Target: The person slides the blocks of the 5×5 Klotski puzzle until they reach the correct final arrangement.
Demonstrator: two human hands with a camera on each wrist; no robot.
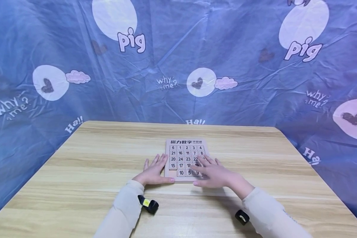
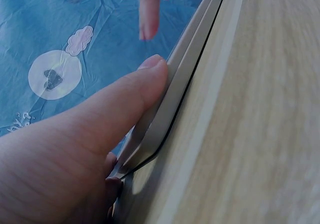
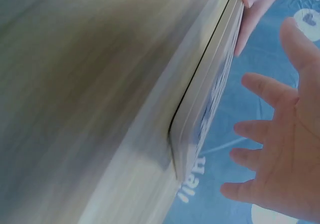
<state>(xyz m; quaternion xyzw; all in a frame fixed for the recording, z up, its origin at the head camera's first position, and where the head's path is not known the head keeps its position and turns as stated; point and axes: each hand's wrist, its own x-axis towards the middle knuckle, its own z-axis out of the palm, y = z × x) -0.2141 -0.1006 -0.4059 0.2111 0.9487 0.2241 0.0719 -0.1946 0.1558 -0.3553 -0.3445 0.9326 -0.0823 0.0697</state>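
Note:
A sliding number puzzle point(image 1: 180, 159) lies flat on the wooden table, with numbered square tiles in a pale frame and dark Chinese lettering along its far edge. Its near-left cell shows a tile-sized gap, beside tile 10 and below tile 15. My left hand point(image 1: 153, 173) rests at the near-left corner, fingers extended along the left side and thumb on the front rim point(image 2: 172, 93). Above the right part of the puzzle hovers my right hand point(image 1: 215, 174), fingers spread and apart from the tiles in the right wrist view, hiding some tiles on that side.
The pale wood table point(image 1: 113, 142) extends around the puzzle on all sides. Behind it hangs a blue printed cloth point(image 1: 166, 59). Black wrist cameras point(image 1: 150, 205) are strapped to both light sleeves.

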